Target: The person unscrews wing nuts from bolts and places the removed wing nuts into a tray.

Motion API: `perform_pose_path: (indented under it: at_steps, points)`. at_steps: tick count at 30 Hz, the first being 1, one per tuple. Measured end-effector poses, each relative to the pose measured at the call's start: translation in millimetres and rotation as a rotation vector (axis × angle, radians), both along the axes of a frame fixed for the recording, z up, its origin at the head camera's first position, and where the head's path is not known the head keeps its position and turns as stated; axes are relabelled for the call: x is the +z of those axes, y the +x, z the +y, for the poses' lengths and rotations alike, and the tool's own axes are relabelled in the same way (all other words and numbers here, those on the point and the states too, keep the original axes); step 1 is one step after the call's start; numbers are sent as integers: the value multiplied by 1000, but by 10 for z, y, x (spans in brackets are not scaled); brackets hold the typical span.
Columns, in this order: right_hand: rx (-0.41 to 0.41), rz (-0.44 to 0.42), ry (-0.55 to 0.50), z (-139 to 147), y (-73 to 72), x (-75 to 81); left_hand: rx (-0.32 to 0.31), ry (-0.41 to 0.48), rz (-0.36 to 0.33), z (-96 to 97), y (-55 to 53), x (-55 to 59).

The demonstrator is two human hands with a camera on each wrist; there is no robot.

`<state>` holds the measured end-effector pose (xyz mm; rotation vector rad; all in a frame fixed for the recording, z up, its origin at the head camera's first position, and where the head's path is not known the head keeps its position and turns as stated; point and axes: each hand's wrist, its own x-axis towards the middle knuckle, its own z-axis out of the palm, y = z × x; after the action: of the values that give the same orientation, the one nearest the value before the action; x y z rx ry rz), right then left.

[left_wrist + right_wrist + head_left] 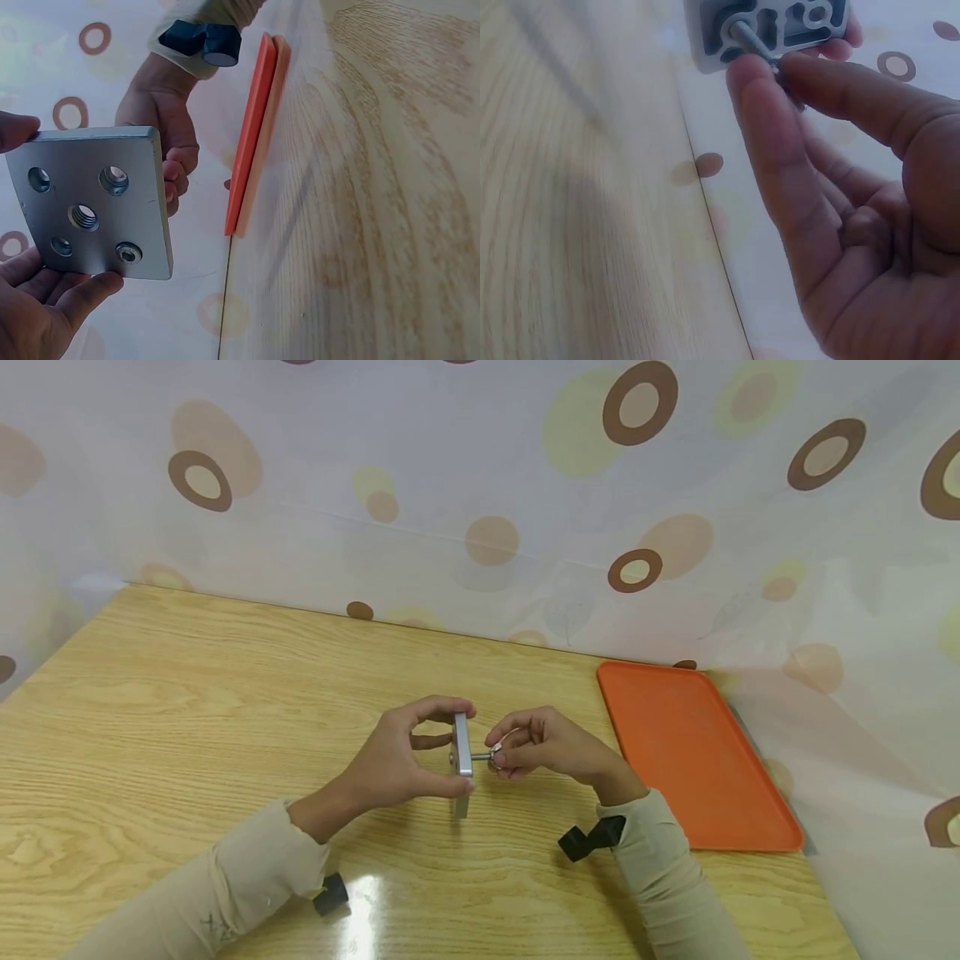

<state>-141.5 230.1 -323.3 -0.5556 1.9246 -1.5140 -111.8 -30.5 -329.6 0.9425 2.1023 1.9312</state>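
Note:
My left hand (401,756) grips a square metal plate (101,206) by its opposite edges, thumb below and fingers above in the head view. The plate stands upright over the table, with several round holes in its face. A bolt (751,43) runs through a corner hole; its round socket head (129,253) shows on the flat face, and the shank sticks out from the ribbed face toward the right. With thumb and fingertips, my right hand (551,747) pinches a small shiny metal piece (496,755) at the shank's far end. The fingers hide most of that piece.
An orange tray (690,760) lies at the right on the wood-grain table (187,710). Behind the table hangs a pale sheet (315,518) with brown rings and spots. A black camera mount (592,837) is strapped at the right wrist.

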Motion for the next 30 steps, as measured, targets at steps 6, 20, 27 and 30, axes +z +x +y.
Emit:
perform_pose_path:
  at_steps: [6, 20, 27, 30]
  points:
    - [-7, -104, -33, -23, 17, 21, 4, 0, 7, 0, -1, 1]
    - [1, -33, -95, 18, -14, -42, -1, 7, 15, 3, -2, -5]
    - [-76, -63, -29, -28, 7, -12, 3, 2, 20, -5, -5, -1]
    - [-103, -120, -38, -44, 12, 3, 5, 0, 24, -8, -9, 3]
